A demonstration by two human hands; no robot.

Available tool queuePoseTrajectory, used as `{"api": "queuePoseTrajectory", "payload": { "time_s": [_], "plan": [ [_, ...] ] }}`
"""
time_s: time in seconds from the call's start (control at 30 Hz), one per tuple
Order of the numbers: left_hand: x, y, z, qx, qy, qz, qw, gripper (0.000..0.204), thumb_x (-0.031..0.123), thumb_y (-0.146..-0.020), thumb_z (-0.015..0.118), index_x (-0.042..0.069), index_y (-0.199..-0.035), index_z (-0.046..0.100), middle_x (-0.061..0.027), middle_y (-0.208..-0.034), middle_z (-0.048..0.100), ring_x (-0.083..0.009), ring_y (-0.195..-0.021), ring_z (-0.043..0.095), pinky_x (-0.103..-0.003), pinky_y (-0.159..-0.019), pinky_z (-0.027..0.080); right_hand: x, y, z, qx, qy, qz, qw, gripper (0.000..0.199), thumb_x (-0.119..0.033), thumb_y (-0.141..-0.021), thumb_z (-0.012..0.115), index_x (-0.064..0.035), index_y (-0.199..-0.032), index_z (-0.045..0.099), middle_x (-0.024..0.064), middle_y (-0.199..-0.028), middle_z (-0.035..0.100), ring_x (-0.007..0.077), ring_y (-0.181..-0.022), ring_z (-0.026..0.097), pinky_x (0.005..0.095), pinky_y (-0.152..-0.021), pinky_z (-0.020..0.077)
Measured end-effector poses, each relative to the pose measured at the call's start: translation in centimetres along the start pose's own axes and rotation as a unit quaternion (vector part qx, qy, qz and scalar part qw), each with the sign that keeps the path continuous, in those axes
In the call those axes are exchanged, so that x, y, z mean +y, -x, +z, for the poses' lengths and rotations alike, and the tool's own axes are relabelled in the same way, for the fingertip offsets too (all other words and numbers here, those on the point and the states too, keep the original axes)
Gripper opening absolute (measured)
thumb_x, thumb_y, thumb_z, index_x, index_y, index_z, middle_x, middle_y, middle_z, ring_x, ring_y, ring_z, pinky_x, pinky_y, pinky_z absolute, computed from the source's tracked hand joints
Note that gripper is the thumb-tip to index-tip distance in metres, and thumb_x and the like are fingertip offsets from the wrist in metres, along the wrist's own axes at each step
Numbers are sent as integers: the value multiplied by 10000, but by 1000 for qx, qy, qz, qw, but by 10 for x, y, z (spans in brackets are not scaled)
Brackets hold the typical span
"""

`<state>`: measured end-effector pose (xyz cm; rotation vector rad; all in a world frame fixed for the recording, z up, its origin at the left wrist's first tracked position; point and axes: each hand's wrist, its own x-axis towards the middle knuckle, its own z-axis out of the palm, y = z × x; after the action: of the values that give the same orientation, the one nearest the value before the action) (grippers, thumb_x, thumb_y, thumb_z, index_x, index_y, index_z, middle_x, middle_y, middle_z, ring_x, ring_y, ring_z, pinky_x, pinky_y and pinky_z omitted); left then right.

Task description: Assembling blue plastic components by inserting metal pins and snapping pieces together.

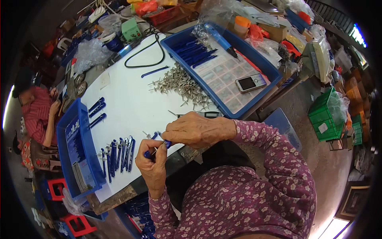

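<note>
My left hand [152, 162] is closed around a small blue plastic part [148, 154] near the table's front edge. Thin metal pieces stick out by its fingers. Close against it, my right hand [199, 129] pinches the blue end at the left fingertips; whether this is one part or two is hidden. To their left lies a row of slim blue plastic sticks [119, 155] with metal pieces at their tops. Beyond my hands is a heap of small metal pieces [181, 85]. A black-handled tool [210, 114] lies partly behind my right hand.
A blue tray [219, 104] at the right holds blue sticks, a mobile phone [250, 83] and a blue power screwdriver [221, 40]. Another blue tray [94, 161] borders the table's left. A loose blue stick [155, 71] lies near a black cable [145, 65]. A co-worker [39, 111] sits far left.
</note>
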<state>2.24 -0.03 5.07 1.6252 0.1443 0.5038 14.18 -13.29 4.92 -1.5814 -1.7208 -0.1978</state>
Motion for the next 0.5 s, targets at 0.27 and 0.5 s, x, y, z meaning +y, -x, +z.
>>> {"api": "queuePoseTrajectory", "payload": {
  "time_s": [0.27,0.5],
  "plan": [
    [10,2,10,-12,-64,31,997,76,14,-800,556,16,-751,498,46,-633,417,-14,-548,335,-168,-482,246,-1,-1,-6,-12,-354,200,913,378,-318,-882,488,-32,-637,492,23,-495,472,108,-444,432,273,-414,333],
    [4,2,22,3,-152,139,978,59,-6,-803,556,-17,-763,513,8,-621,454,-22,-515,370,-176,-443,279,3,7,5,0,-577,312,755,447,-382,-858,522,-79,-533,477,-35,-441,375,48,-382,276,213,-359,191]
  ]
}}
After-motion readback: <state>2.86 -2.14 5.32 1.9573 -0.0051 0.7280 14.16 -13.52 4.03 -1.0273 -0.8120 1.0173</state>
